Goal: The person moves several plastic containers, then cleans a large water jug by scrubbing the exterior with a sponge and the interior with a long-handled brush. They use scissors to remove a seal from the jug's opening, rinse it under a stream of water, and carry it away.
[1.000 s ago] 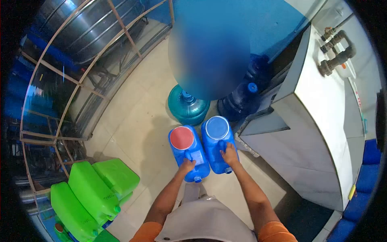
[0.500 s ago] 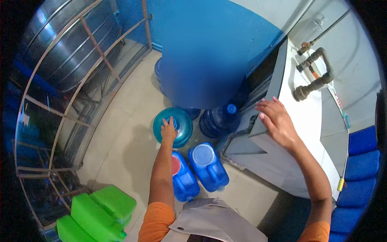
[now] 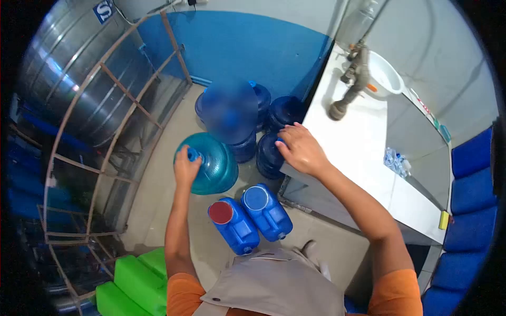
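Observation:
My left hand (image 3: 186, 167) is closed around the capped neck of a teal round water jug (image 3: 217, 167), which leans to the left on the floor. My right hand (image 3: 302, 149) is at the counter's front corner, fingers apart, overlapping the blue cap of a dark blue water jug (image 3: 269, 160) in this view. Just below the teal jug stand two blue rectangular jugs with handles, one with a red lid (image 3: 221, 212) and one with a blue lid (image 3: 256, 198).
More blue round jugs (image 3: 287, 111) stand against the blue wall (image 3: 247, 47). A white counter (image 3: 363, 142) with metal pipes (image 3: 349, 89) and a white basin (image 3: 386, 73) runs along the right. Green jugs (image 3: 138, 282) sit lower left, beside a rusty metal frame (image 3: 105, 171).
The teal jug has gone from upright to leaning left, its neck now in my left hand. My right hand has come down and left from above the counter to its front corner.

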{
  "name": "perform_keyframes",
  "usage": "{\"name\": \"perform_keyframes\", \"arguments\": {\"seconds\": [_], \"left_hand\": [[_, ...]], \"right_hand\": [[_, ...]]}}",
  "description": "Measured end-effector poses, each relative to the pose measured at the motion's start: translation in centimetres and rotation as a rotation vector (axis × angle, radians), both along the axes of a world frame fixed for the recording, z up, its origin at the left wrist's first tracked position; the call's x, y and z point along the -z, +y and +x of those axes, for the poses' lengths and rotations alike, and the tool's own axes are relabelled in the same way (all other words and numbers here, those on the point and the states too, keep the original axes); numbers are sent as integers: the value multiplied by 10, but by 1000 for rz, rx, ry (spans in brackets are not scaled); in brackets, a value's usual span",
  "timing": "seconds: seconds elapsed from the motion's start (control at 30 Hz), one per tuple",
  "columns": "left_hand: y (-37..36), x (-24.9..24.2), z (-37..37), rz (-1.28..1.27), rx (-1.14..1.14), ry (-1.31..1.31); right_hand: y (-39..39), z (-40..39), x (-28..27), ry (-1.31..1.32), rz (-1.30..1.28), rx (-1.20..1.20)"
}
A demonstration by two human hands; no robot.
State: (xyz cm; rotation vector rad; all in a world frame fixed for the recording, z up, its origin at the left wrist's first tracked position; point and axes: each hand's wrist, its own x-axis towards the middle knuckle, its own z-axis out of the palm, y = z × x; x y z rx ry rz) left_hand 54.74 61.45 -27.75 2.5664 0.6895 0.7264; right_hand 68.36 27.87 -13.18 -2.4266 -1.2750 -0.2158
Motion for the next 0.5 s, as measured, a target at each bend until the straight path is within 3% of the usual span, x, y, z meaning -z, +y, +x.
{"name": "perform_keyframes", "arguments": {"seconds": [0.1,0.23,0.3,0.4,0.43,0.47,0.5], "left_hand": [[-50,-181,-24,64,6,-163],[-114,-360,-57,282,70,-438],[-158,-442,-67,453,163,-554],[-243,-550,-69,516,73,-729],[-247,-585,-73,607,211,-677],[-230,-624,-87,1472,123,-337],[-242,-642,-79,1331,106,-396]], "right_hand": [[-7,5,4,38,167,-65],[-36,3,7,216,375,-166],[-87,-3,-18,204,297,-127],[-200,-18,-15,21,120,-65],[-247,-25,-7,3,54,-47],[-296,-32,1,-13,-13,-29],[-340,-35,-1,-53,-57,23]]}}
